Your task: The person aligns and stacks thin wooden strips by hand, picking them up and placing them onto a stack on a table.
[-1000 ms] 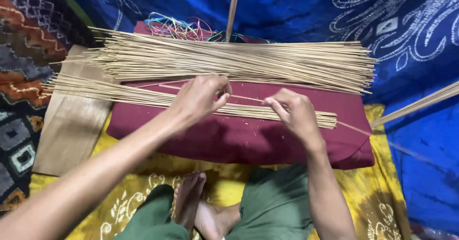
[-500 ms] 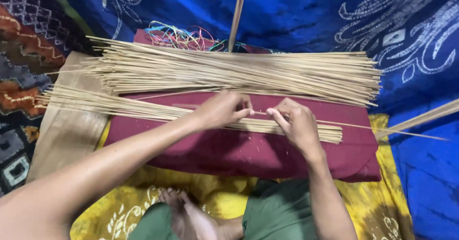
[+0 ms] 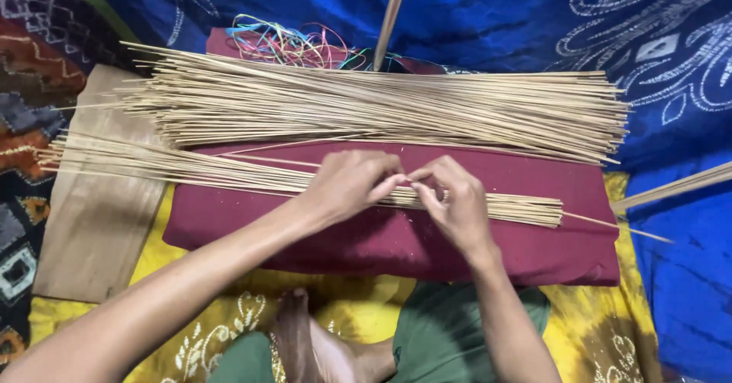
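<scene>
We see the left hand (image 3: pixel 352 185) and the right hand (image 3: pixel 451 202) close together, fingertips almost meeting, both pinched on one thin stick (image 3: pixel 610 223) that runs out to the right past the near row of sticks (image 3: pixel 191 169). This row lies flat on a dark red cushion (image 3: pixel 396 238). Behind the hands lies a bigger pile of sticks (image 3: pixel 381 108), and behind it some coloured strings (image 3: pixel 286 45). A wooden board (image 3: pixel 95 223) lies at the left, under the stick ends.
</scene>
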